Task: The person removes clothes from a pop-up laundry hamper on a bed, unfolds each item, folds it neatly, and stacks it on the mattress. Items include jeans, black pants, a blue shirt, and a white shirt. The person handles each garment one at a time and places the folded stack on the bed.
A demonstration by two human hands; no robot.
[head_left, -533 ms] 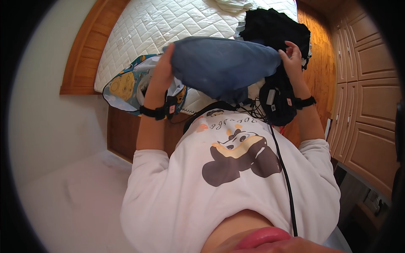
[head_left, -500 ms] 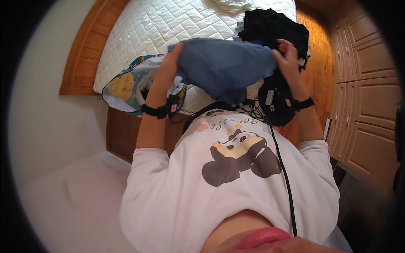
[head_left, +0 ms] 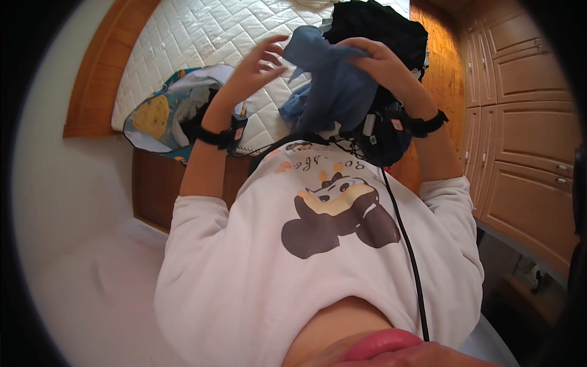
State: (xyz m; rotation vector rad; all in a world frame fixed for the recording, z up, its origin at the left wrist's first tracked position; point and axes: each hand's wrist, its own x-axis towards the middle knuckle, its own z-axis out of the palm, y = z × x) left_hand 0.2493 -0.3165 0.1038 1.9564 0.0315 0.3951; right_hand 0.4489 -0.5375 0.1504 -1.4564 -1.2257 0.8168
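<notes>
Mattress (head_left: pixel 208 46) beneath; black pile (head_left: pixel 382 30) on it. Blue cloth (head_left: pixel 336 92) bunched over the near edge, hanging from the right hand (head_left: pixel 385 64), which pinches its upper part. Left hand (head_left: pixel 260 67) empty, fingers spread, just beside. Handling well likely means firm right pinch, left taking a loose edge. Half a second ago: cloth spread wide between both hands.

Mattress (head_left: pixel 202 46) ahead of the person; bed panel (head_left: pixel 95 85) along its left, floor strip (head_left: pixel 443 55) then cabinets (head_left: pixel 532 131) off its right. Bag (head_left: pixel 151 116) at the near left corner, cloth items (head_left: pixel 192 117) inside; clothes pile (head_left: pixel 386 29) by the right edge, behind the right hand (head_left: pixel 382 64). Garment (head_left: pixel 333 92) over the mattress, between that hand and the left hand (head_left: pixel 258 68).
</notes>
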